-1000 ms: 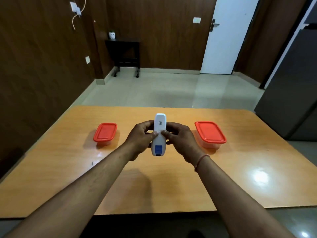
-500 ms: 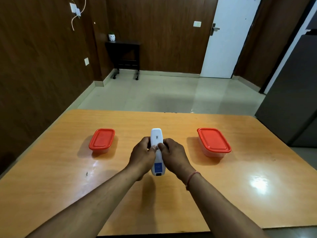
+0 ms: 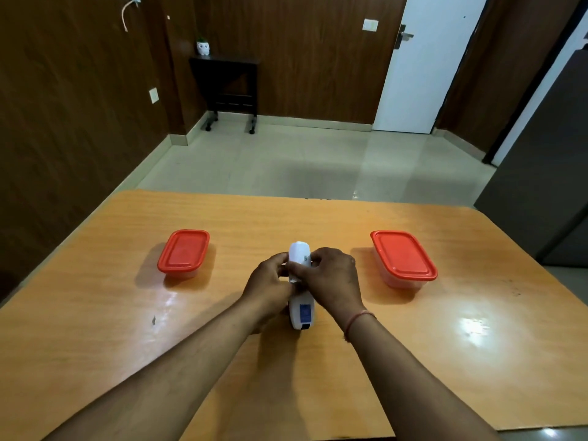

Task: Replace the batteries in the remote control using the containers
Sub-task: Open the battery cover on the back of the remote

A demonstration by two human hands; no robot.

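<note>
Two hands on one white remote control (image 3: 299, 283), held back-side up w/ its near end on or just above the wooden table (image 3: 445, 361); can't tell which. My left hand (image 3: 269, 289) is wrapped round the remote's left flank, fingers curled shut on the body, prob. to brace it so it doesn't slide. My right hand (image 3: 332, 281) comes over from the other side, thumb & fingertips pinched on the far half of the back, about where a battery cover would sit. Looks to me like I'm working that cover loose; whether it has shifted at all I can't tell, my knuckles hide the seam. Blue label patch shows on the near part of the back, below both grips.

Red-lidded container, left (image 3: 184, 254) sits well out to the left of the grip; red-lidded container, right (image 3: 403, 259), the bigger one, well out to the right. Both lids on, both untouched, nothing visible inside from this angle. Placement makes sense to me: one each side, each within reach of its own hand, remote btwn them, presumably one for old cells & one for new, tho which is which I can't say.

Task looks early: no batteries visible yet.
</note>
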